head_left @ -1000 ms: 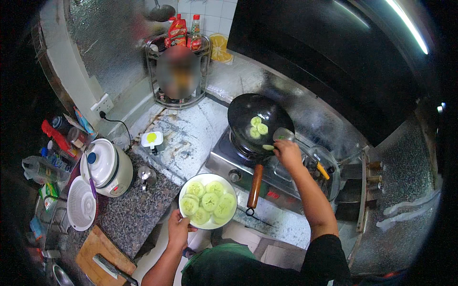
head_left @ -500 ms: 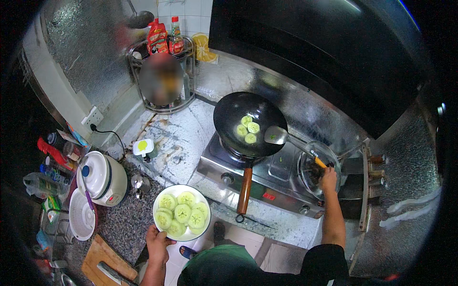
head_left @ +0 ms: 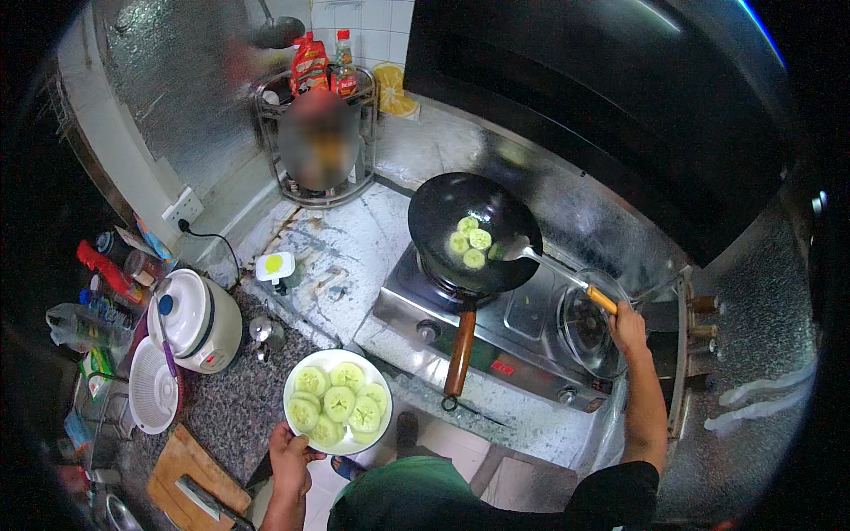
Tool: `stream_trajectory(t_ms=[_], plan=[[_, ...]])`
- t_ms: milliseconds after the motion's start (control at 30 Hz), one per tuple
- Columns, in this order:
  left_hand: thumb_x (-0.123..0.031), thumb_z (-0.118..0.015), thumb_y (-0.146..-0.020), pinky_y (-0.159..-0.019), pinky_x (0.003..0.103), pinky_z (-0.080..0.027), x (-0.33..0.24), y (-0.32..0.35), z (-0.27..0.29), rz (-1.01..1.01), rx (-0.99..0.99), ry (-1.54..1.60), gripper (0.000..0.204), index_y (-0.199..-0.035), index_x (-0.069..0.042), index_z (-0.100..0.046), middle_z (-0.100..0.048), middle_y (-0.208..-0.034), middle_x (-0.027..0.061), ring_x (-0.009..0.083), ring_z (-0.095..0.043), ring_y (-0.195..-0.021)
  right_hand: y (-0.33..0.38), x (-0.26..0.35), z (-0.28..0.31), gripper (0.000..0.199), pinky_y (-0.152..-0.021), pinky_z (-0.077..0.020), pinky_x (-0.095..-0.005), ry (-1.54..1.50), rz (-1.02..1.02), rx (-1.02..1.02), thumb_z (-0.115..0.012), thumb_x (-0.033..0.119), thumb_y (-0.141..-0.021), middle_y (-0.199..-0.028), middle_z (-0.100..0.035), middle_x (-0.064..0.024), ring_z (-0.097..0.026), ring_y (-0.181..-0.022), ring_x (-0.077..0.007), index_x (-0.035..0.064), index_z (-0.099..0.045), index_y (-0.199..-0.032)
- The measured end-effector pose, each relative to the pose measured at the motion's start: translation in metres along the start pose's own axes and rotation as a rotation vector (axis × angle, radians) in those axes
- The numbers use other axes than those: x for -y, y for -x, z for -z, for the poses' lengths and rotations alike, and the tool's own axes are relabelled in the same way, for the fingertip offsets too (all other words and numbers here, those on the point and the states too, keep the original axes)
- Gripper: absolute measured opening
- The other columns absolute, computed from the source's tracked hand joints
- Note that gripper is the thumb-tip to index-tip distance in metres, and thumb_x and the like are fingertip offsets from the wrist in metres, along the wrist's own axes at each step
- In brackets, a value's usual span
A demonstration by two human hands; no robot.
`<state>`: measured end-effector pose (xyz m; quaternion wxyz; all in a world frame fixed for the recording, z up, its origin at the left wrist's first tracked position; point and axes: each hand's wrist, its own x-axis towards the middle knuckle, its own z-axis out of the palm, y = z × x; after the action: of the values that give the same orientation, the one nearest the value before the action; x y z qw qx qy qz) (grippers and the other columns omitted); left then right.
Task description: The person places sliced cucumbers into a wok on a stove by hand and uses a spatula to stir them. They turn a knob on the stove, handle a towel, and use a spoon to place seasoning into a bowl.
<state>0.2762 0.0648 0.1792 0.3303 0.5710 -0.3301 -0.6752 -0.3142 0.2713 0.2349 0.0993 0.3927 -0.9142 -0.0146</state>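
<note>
In the head view, low and left of centre in the frame, the left hand [head_left: 290,460] grips the near rim of a white plate [head_left: 296,428], fingers closed under its edge, and the plate carries a heap of pale green sliced rounds [head_left: 340,404] that fill most of it. To the right of centre, the right hand [head_left: 627,329] is closed around the orange grip of a metal spatula [head_left: 551,265], whose long shaft runs up and left so that its blade lies inside the black wok [head_left: 474,232], just beside a few green slices [head_left: 469,242] resting on the wok's floor. The wok sits on the left burner of a steel gas stove [head_left: 522,323] in the middle of the frame, its brown wooden handle [head_left: 460,352] pointing down toward the lower edge. The right burner [head_left: 589,323] lies just under the right hand. At the left of the frame a white rice cooker [head_left: 193,319] stands on the speckled counter [head_left: 230,407], with a white colander [head_left: 152,398] below it and a wooden cutting board [head_left: 181,469] at lower left. In the upper left a wire rack [head_left: 314,133] holds bottles in the corner
</note>
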Motion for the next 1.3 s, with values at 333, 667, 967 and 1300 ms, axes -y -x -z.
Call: stream_trajectory(t_ms=[333,667,967,1300], plan=[[0.000,-0.044,-0.080,-0.049,0.027,-0.051,0.016,-0.001,0.032,-0.010,0.014,0.070,0.028,-0.108,-0.001,-0.047,-0.061,-0.092,0.0126,0.0175,-0.060,-0.061,-0.031,0.087,0.019,0.029,-0.071,-0.0461,-0.0454,-0.385,-0.067,0.184,-0.058,0.026,-0.083,-0.077,-0.063,-0.0218,-0.061,-0.075,-0.0367,-0.0028,-0.058,-0.090],[-0.002,-0.043,-0.080,-0.050,0.028,-0.052,0.013,0.001,0.065,-0.040,-0.034,0.104,0.028,-0.108,-0.001,-0.045,-0.059,-0.093,0.0116,0.0172,-0.060,-0.063,0.003,0.132,0.060,0.011,-0.036,-0.0229,-0.0236,-1.215,-0.500,0.659,-0.058,0.017,-0.084,-0.056,-0.039,0.0047,-0.032,-0.039,-0.0068,0.0087,-0.052,-0.081],[-0.002,-0.044,-0.079,-0.049,0.029,-0.052,0.011,-0.005,0.071,-0.053,0.001,0.094,0.030,-0.109,-0.001,-0.045,-0.060,-0.094,0.0119,0.0184,-0.061,-0.066,0.027,0.127,0.061,0.013,-0.034,-0.0177,-0.0231,-1.379,-0.592,0.778,-0.057,0.020,-0.083,-0.056,-0.038,0.0057,-0.028,-0.039,-0.0057,0.0075,-0.058,-0.088],[-0.002,-0.044,-0.078,-0.046,0.028,-0.049,0.002,0.000,0.064,-0.047,-0.022,0.080,0.032,-0.110,-0.001,-0.044,-0.059,-0.094,0.0133,0.0200,-0.061,-0.067,0.041,0.116,0.068,0.018,-0.037,-0.0174,-0.0230,-1.410,-0.601,0.763,-0.054,0.021,-0.086,-0.053,-0.034,0.0072,-0.026,-0.040,-0.0054,0.0051,-0.058,-0.092]])
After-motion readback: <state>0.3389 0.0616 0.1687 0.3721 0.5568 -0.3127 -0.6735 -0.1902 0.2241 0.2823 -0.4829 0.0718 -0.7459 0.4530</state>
